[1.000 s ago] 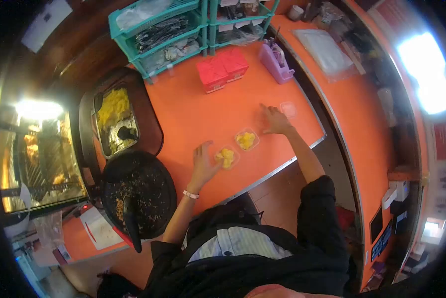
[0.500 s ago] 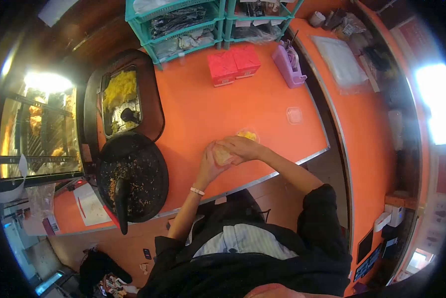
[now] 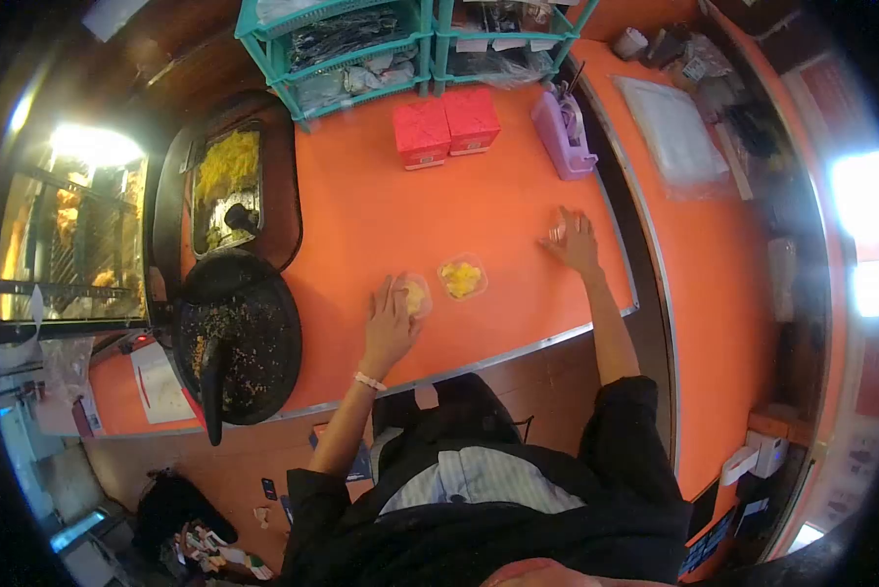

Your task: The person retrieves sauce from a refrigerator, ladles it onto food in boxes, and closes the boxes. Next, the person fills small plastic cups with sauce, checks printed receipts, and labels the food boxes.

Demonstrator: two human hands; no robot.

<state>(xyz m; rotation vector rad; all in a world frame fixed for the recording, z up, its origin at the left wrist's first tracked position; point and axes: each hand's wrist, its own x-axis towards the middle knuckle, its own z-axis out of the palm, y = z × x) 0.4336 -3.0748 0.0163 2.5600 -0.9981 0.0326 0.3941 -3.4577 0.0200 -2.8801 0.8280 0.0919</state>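
Note:
My left hand (image 3: 393, 321) rests against the left side of a small clear plastic tub (image 3: 418, 296) with pale food in it, fingers stretched out. Just right of that tub sits a second clear tub (image 3: 462, 278) holding yellow and whitish pieces of food. Farther right, the thumb and fingers of my right hand (image 3: 578, 247) curl around a small clear plastic lid (image 3: 558, 231) on the orange table (image 3: 361, 205). Part of the lid is hidden beneath the fingers.
To the left are a round dark pan (image 3: 249, 377) with crumbs and a black-handled tool, and a metal tray (image 3: 229, 191) of yellow food. Red boxes (image 3: 446, 127), a purple holder (image 3: 563, 137) and green shelves (image 3: 356, 64) line the back. The table's metal front edge (image 3: 528, 347) is near me.
My hands were together around the tub and have parted. The left has set it down beside the yellow food; the right has moved right to the lid. The view shifted slightly.

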